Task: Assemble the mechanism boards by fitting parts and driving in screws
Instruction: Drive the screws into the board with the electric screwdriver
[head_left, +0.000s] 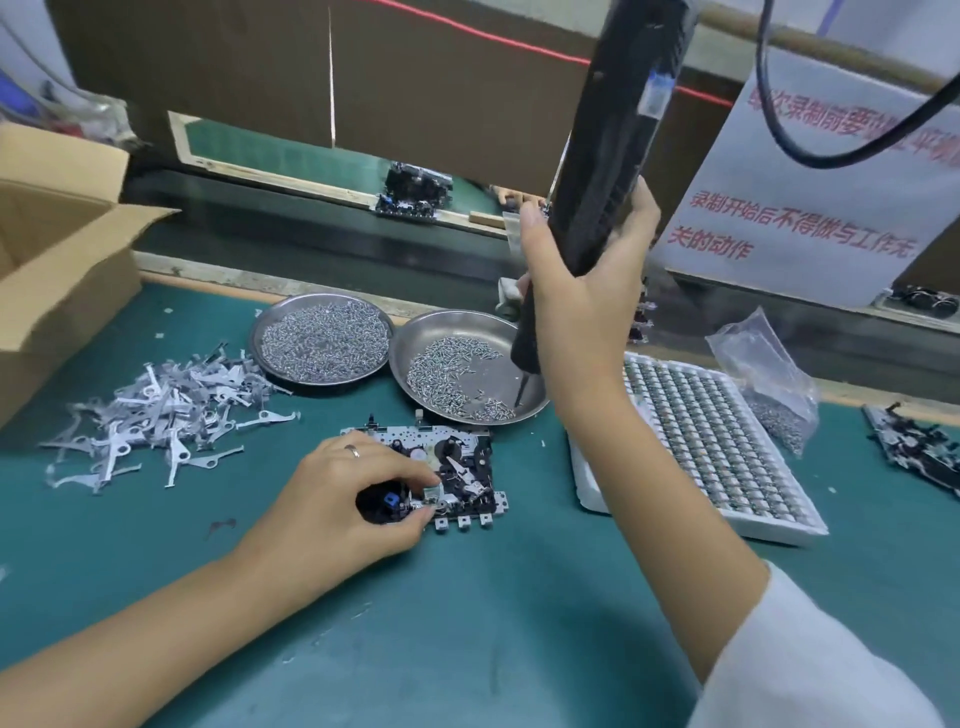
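Observation:
A metal mechanism board (457, 467) with black parts lies on the green mat in the middle. My left hand (358, 493) rests on its left end, thumb and forefinger pinching a small metal part on the board. My right hand (582, 291) grips a black electric screwdriver (608, 156), held nearly upright. Its bit tip (520, 397) hangs in the right steel dish (467, 332), among loose screws.
A second steel dish (322, 343) full of screws stands to the left, beside a pile of metal levers (166, 410). A white tray of small parts (717, 447), a plastic bag (763, 374), another board (914, 447) and a cardboard box (57, 270) surround the mat.

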